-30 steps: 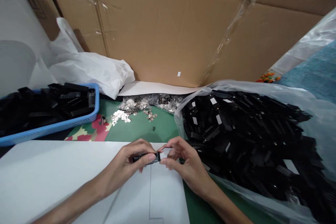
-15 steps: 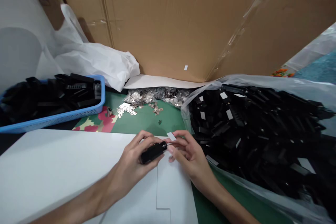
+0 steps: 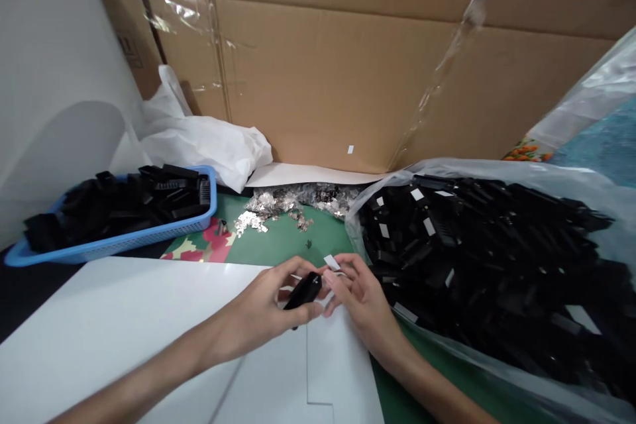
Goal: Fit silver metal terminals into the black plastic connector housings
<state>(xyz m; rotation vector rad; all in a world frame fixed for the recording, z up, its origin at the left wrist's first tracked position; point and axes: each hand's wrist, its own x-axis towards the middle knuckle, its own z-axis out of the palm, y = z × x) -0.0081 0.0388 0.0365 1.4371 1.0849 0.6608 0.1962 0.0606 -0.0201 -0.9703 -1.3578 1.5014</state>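
Above the right end of the white board [image 3: 149, 311], a black plastic piece [image 3: 308, 287] is being gripped between the thumb and fingers of the left hand [image 3: 283, 301], apparently so that one end is being left exposed toward the right hand [image 3: 358, 298], by whose bent, gathered fingers a small white slip [image 3: 331, 263] is being carried, though whether it is being pinched cannot be told. Loose metal pieces [image 3: 251, 220] are being left beyond the board's far edge, and black parts [image 3: 481, 245] are being contained in a clear bag [image 3: 571, 179] to the board's right, presumably for easy reach.
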